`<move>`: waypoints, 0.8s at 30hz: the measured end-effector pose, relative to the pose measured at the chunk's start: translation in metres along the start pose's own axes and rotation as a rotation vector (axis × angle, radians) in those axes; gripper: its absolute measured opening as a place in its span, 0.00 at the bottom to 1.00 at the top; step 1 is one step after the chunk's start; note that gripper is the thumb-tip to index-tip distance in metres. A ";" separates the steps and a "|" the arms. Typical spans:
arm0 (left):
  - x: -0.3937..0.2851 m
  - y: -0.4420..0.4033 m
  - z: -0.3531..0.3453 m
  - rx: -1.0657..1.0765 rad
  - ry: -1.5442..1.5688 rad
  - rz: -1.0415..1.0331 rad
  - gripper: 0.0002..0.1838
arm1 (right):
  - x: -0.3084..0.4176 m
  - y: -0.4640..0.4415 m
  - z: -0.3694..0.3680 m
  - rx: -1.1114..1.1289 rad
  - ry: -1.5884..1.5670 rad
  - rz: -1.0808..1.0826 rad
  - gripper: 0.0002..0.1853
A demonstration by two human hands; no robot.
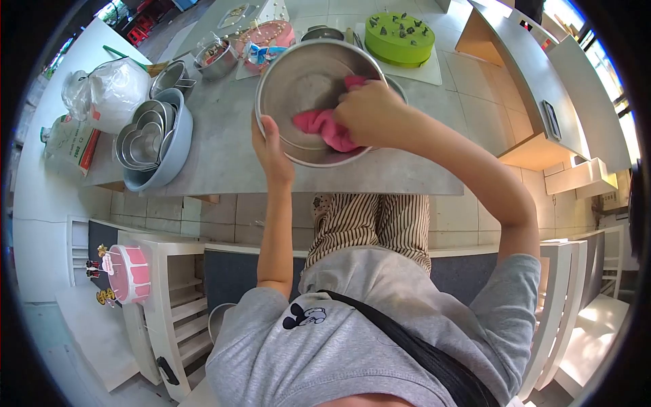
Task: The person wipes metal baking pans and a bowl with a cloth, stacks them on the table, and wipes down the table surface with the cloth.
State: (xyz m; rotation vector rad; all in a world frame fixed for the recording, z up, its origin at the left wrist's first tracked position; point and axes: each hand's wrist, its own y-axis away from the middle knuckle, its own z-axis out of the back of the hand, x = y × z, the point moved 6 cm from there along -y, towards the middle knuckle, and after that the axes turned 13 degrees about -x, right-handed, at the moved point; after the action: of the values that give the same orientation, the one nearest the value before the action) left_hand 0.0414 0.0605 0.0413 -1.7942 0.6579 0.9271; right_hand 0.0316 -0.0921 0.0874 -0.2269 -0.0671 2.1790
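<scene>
A large steel mixing bowl [298, 74] is tilted toward me above the table, its inside facing my body. My left hand [272, 146] grips the bowl's lower left rim, thumb over the edge and the other fingers hidden behind. Inside the bowl, on its right, my right hand [369, 115] is closed around a bunched pink cloth [325, 127]. The cloth lies against the inner wall, and part of it sticks out above the hand.
At left, a blue-grey basin [178, 146] holds several metal molds [146, 136] beside a plastic bag [122, 95]. Behind the bowl stand a green cake [400, 39], a pink cake [271, 34] and a metal pot [215, 60]. Another pink cake [129, 275] is at lower left.
</scene>
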 end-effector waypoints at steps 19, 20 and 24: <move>-0.043 0.010 -0.011 0.124 -0.043 -0.076 0.33 | -0.047 0.000 0.055 -1.149 -0.224 -0.050 0.12; -0.049 0.008 -0.008 0.054 -0.031 -0.167 0.33 | -0.046 0.007 0.050 -1.151 -0.220 -0.047 0.12; -0.039 0.023 -0.010 -0.020 0.027 -0.239 0.37 | -0.061 0.037 -0.017 -1.187 -0.614 -0.618 0.12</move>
State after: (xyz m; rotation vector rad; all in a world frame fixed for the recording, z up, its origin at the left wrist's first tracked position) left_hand 0.0042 0.0438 0.0638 -1.8586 0.4403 0.7516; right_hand 0.0395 -0.1638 0.0740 -0.1441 -1.5581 1.2825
